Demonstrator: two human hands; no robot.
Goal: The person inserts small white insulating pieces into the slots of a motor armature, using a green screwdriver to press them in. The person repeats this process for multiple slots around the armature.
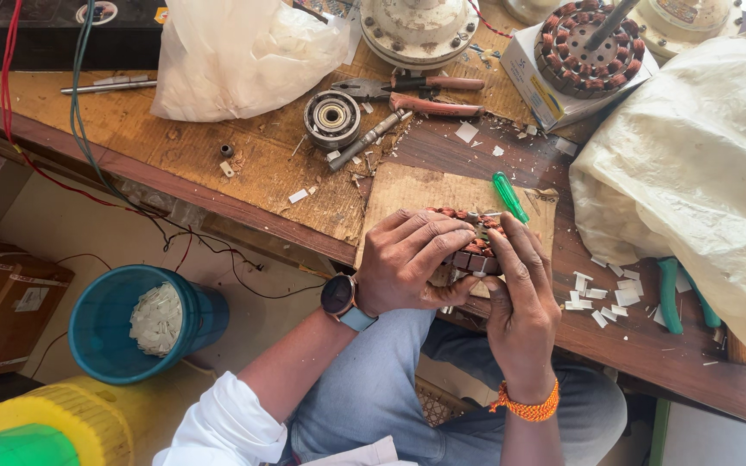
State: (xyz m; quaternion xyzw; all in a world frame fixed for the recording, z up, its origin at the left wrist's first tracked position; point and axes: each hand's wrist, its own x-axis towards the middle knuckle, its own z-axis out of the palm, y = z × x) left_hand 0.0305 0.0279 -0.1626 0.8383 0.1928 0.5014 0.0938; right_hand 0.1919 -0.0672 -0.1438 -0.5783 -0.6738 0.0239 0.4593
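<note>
Both hands — left hand (407, 259), right hand (518, 289) — clasp stator (475, 250).

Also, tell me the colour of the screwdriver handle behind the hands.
Translucent green screwdriver handle, clearest in the head view.

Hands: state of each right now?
Left hand: closed on the stator.
Right hand: closed on the stator too.
</note>
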